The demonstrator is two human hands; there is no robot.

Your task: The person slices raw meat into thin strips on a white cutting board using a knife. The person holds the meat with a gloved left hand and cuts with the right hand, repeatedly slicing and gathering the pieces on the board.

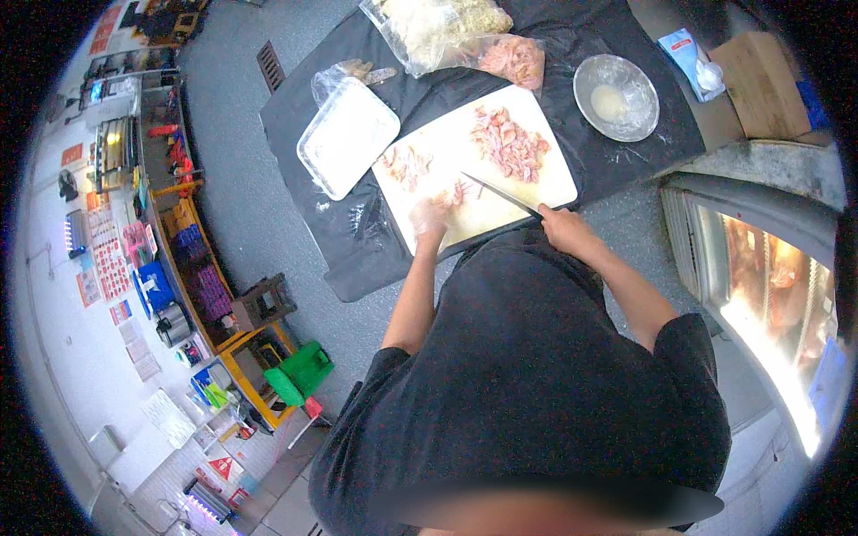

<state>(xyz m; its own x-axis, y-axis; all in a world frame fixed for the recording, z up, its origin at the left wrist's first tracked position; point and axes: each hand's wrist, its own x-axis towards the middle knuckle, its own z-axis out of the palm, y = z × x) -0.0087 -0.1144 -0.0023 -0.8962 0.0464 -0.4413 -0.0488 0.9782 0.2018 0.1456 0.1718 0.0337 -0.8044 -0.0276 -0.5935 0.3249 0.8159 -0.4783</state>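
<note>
My right hand (566, 228) grips the handle of a kitchen knife (503, 193), its blade lying across a white cutting board (496, 218) and pointing up and left. Near the board's lower left edge is my left hand (429, 218), in a clear plastic glove. Its fingertips are at a small bunch of raw meat strips (458, 192), left of the blade; blur hides whether they grip any. A larger heap of cut raw meat (511, 144) lies on the board's upper right. More pieces of meat (405, 164) are at its upper left.
A white tray (348, 137) adjoins the board's left side. Beyond lie a plastic bag of pale food (439, 27) and a bag of pink meat (515, 57). A metal bowl (617, 97) holds pale liquid. A lit display case (777, 275) stands right, a cardboard box (761, 87) beyond.
</note>
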